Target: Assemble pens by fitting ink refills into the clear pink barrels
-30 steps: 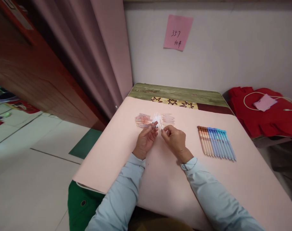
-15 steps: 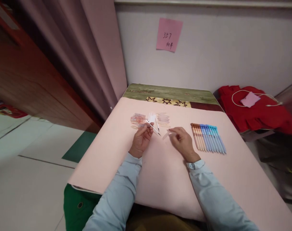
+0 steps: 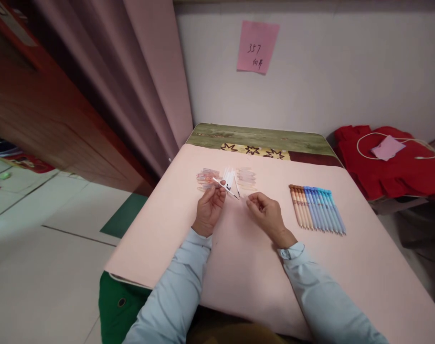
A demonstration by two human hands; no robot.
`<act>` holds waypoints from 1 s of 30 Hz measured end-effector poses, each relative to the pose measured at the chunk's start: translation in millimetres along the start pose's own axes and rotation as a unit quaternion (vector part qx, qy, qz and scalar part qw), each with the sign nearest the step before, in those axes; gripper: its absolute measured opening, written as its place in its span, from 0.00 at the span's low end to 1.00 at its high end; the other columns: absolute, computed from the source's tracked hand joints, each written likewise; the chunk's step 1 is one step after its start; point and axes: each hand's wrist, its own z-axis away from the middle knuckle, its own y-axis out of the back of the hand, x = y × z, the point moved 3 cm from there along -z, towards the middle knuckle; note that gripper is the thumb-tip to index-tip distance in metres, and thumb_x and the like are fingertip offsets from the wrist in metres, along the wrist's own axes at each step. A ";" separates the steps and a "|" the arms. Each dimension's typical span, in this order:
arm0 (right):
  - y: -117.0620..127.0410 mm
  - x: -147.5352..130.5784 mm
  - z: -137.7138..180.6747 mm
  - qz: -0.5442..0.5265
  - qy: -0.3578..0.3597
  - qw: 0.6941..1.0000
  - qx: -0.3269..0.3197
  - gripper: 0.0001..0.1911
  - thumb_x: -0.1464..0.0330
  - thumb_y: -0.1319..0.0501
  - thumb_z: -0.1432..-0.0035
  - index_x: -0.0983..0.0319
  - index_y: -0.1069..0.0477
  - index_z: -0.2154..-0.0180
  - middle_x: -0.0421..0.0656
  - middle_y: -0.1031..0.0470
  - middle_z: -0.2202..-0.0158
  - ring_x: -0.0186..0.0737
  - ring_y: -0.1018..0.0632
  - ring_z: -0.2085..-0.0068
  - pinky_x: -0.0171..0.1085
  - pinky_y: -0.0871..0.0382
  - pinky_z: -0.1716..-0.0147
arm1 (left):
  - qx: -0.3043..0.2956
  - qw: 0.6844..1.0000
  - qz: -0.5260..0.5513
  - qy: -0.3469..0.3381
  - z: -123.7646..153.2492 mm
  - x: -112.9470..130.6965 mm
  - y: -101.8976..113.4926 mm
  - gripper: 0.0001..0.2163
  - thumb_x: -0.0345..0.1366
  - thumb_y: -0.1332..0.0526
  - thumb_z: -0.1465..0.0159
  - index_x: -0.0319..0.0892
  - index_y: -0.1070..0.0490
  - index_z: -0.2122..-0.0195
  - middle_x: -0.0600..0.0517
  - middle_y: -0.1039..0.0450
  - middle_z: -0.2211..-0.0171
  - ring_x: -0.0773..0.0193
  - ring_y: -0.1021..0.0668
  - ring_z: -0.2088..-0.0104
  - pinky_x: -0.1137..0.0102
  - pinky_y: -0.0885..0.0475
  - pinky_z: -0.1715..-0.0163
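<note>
In a pinch between thumb and fingers, my left hand [image 3: 209, 210] holds a white pen refill [image 3: 226, 188] with a dark tip, slanting down to the right. My right hand [image 3: 265, 210] faces it with thumb and forefinger pressed together; whatever is between them is too faint to name. Behind the hands lie several white refills [image 3: 229, 175], one of them [image 3: 237, 185] set at an angle. To their left is a pile of clear reddish pen parts [image 3: 207, 177], to their right a pile of clear pale pen parts [image 3: 246, 177].
A row of pens [image 3: 317, 210], brown-topped and blue-topped, lies on the pink tabletop [image 3: 246, 267] to the right. Beyond the table's right edge is a red cloth [image 3: 356, 167] with a white cable. A pink note [image 3: 258, 47] is stuck on the wall.
The translucent piece seen at my right fingertips before is barely visible now. My left hand still holds the refill, slightly turned. The view has shifted a little to the left.
</note>
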 end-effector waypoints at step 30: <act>-17.1 0.5 3.3 -0.195 -0.043 0.978 -0.056 0.13 0.60 0.37 0.43 0.62 0.24 0.63 0.38 0.29 0.74 0.33 0.33 0.74 0.32 0.40 0.74 | -0.024 0.999 -0.019 0.012 3.5 -4.5 -1.7 0.05 0.28 0.40 0.35 0.36 0.24 0.65 0.45 0.22 0.58 0.72 0.21 0.67 0.79 0.23 0.64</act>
